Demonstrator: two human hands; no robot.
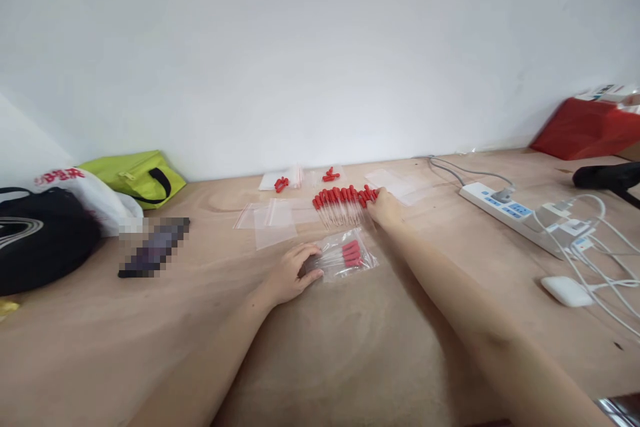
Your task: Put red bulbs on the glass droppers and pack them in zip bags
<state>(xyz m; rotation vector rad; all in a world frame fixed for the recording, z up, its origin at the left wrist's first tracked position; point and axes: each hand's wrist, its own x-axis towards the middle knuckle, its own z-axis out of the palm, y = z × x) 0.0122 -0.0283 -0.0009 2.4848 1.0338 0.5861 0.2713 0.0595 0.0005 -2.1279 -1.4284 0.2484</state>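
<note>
My left hand [293, 273] rests on the table, thumb and fingers spread at the left end of a clear zip bag [334, 265]. Inside that bag lie several thin pale sticks with red ends [353, 253]. Beyond it, a row of loose red-ended sticks [340, 197] is fanned side by side, red ends toward the wall. At the row's right end, my right hand [386, 208] has its fingers closed around red-ended sticks; the fingertips are partly hidden, so how many it grips cannot be told.
Flat clear bags [275, 223] lie behind my left hand, others [400, 185] beyond the right. Small red pieces [281, 183] lie near the wall. A phone [157, 247], black bag [47, 240] and green bag [137, 177] are left; a power strip [515, 213] with cables is right.
</note>
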